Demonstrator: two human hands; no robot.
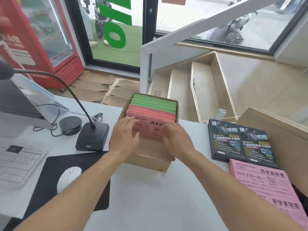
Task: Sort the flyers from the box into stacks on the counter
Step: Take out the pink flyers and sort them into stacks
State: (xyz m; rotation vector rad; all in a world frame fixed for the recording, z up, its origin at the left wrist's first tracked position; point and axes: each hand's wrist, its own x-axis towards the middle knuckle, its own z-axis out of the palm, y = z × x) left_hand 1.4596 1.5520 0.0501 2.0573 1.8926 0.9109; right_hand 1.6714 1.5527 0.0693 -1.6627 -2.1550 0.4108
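Note:
A cardboard box (150,161) stands on the white counter (150,197), packed with upright pink flyers (155,114) in front and green flyers (155,101) behind. My left hand (125,137) and my right hand (176,139) are both in the box. Their fingers curl round the two sides of the frontmost pink flyer (150,129), which leans toward me. On the counter to the right lie two stacks of black flyers (240,140) and, nearer to me, two stacks of pink flyers (265,179).
Left of the box stands a gooseneck microphone (92,137) with a round black puck (70,125) behind it. A white mouse (69,178) sits on a black mat, a keyboard (18,165) further left. A second cardboard box (280,135) lies at the right edge.

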